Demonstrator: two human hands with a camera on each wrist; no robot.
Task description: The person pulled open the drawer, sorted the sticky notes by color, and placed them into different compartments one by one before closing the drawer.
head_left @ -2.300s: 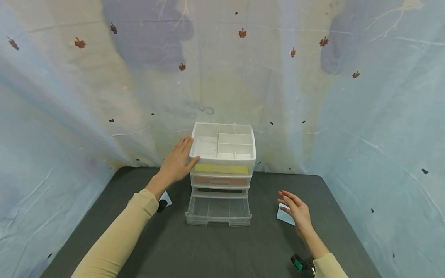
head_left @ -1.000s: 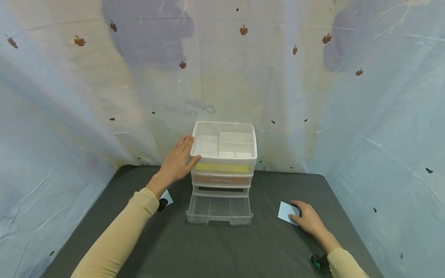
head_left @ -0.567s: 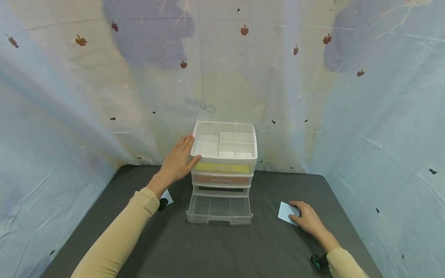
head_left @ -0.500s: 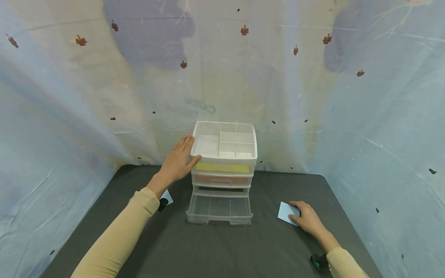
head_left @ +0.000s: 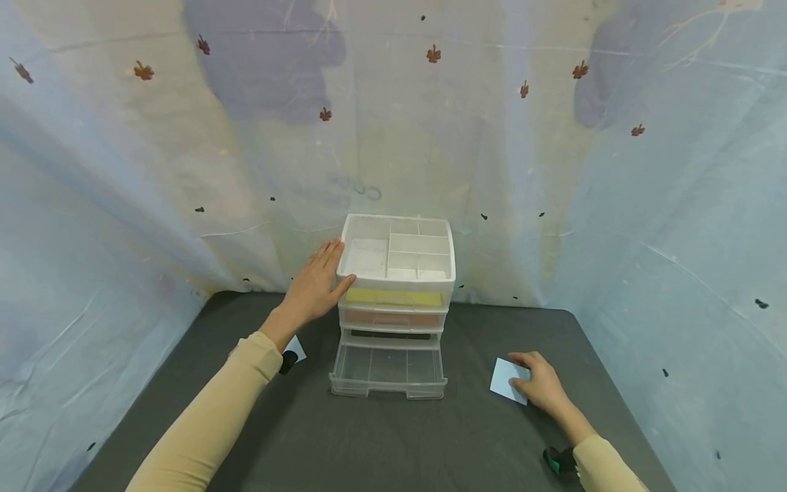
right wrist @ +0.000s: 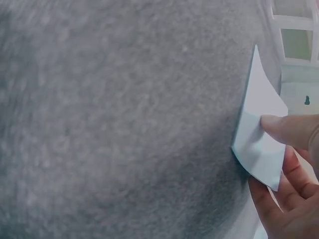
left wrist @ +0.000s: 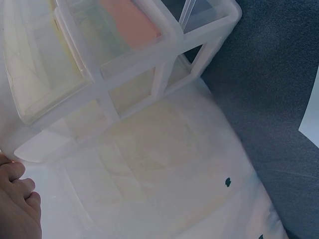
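A small drawer organizer (head_left: 396,282) with a white divided top stands at the middle back. Its clear bottom drawer (head_left: 389,362) is pulled out, and I see nothing in it. Yellow shows in the top drawer (head_left: 393,298), orange-pink in the second drawer (head_left: 392,319). My left hand (head_left: 311,287) lies against the organizer's left side, fingers straight and thumb at the front corner. On the right, my right hand (head_left: 541,383) pinches a light blue square of paper (head_left: 506,380). In the right wrist view that paper (right wrist: 259,134) bends between thumb and fingers, tilted off the cloth.
Another light blue paper (head_left: 296,348) lies left of the organizer, partly hidden by my left wrist. Dark cloth covers the table (head_left: 393,451). A patterned curtain (head_left: 399,157) closes off the back and both sides.
My right hand has come down onto the blue paper, taken its right edge and just begun to raise it slightly. The left hand and the organizer have stayed in place.
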